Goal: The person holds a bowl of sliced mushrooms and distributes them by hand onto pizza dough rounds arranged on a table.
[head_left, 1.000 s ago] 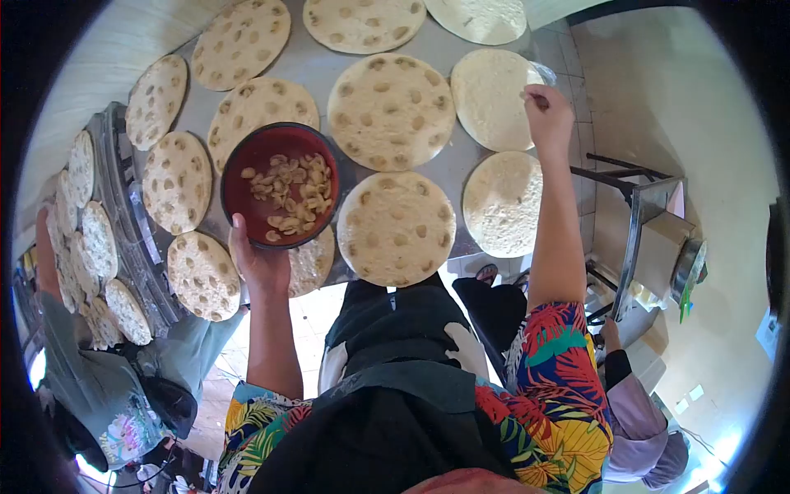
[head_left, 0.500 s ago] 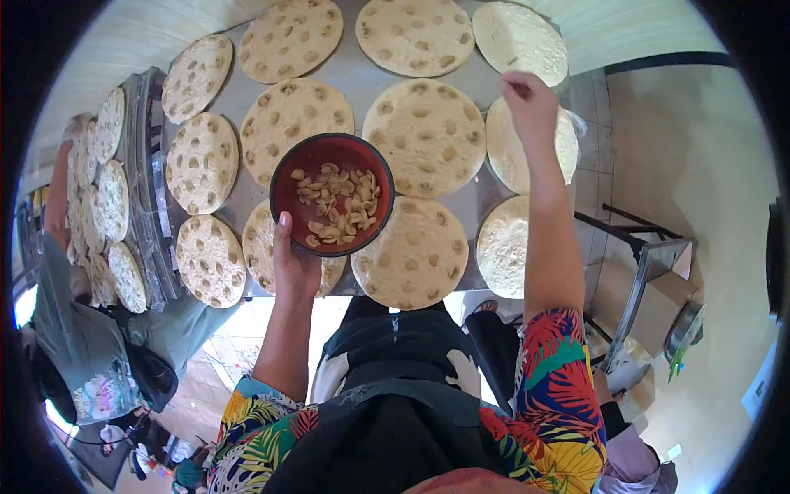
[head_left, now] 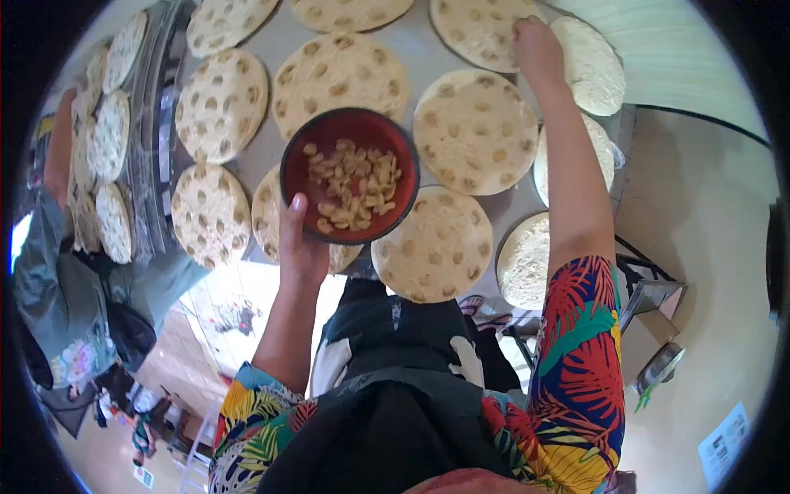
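My left hand grips the near rim of a red bowl with a dark edge, thumb on top. Sliced mushrooms lie inside it. My right hand is reached far forward with its fingers pinched together; what they hold, if anything, is hidden. It hovers by the right edge of a round pizza base dotted with mushroom slices. Close to its right lies a plain pizza base. Another dotted pizza base lies nearer me, right of the bowl.
Several more round bases cover the metal table. Two pale bases line its right side, partly behind my forearm. At left, a person's arm reaches over a second row of bases. A metal stand is at right.
The view has shifted, so the table's things sit differently in it. My right hand has moved from the plain far-right base to the edge of the dotted one beside it. My left hand still holds the bowl.
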